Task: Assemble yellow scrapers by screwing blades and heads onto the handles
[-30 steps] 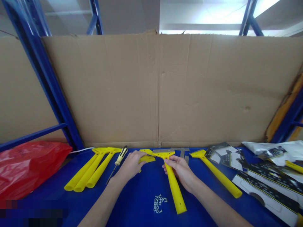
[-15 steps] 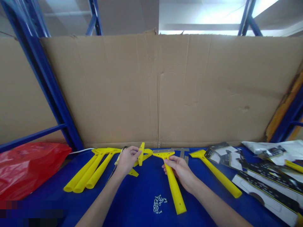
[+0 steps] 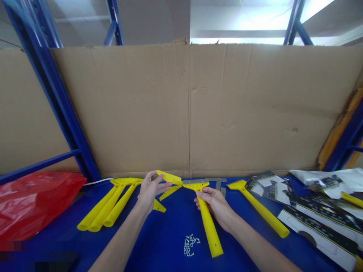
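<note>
Between the fingers of my left hand [image 3: 150, 190] is a flat yellow plate [image 3: 171, 177], held raised and nearly level. My right hand [image 3: 215, 202] grips the neck of a yellow scraper [image 3: 209, 226], whose handle points down toward me; a metal blade [image 3: 195, 181] lies across its head. Beneath and beside my left hand lie more yellow plates [image 3: 159, 206]. Small silver screws and nuts [image 3: 188, 245] form a loose group on the blue table [image 3: 159, 241], left of the scraper's handle.
Several yellow handles [image 3: 103, 207] lie at the left, near a red plastic bag [image 3: 42, 200]. Another yellow scraper [image 3: 262, 211] is on the right, beside black-and-white packaging cards [image 3: 320, 234]. Metal strips [image 3: 218, 185] lie behind my right hand. A cardboard wall [image 3: 187, 113] stands at the back.
The plate in my left hand has turned from upright to nearly level, and the fingers have shifted on it. My right hand and the scraper have hardly moved.
</note>
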### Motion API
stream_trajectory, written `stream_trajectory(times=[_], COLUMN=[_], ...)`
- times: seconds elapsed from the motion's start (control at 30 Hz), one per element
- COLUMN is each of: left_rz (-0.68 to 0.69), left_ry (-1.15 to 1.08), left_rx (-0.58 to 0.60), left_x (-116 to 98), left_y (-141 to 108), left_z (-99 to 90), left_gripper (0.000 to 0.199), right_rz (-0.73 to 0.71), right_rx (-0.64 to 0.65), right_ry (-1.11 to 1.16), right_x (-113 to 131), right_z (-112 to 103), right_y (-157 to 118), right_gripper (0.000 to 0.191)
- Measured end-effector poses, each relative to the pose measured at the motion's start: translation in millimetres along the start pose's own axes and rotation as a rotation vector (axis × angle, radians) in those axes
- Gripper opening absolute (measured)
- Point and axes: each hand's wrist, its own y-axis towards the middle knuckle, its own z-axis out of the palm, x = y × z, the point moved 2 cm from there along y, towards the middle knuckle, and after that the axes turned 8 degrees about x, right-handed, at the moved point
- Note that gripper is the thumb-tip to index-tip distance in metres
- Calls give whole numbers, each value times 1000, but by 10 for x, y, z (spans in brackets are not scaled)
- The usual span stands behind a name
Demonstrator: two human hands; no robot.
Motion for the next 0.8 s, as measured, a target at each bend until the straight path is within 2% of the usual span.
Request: stream_trajectory(times=[0.1,0.4,0.7,0.8], left_rz=[15,-13,3,10], left_ry=[-65,-123,-133,-113], left_rx=[-7,-80,58,102], left_x=[-6,48,110,147], left_y=[-27,-50,-82,-68], left_z=[58,165,332,390], left_gripper=[13,8,9,15], right_rz=[1,-4,-2,-4], right_rx=[-4,-5,-10,-7], right_ry=[0,5,7,8], right_x=[5,10,21,22], right_z=[5,9,18,21], right_y=[-7,-8,-32,-33], right_gripper=[32,32,32,31])
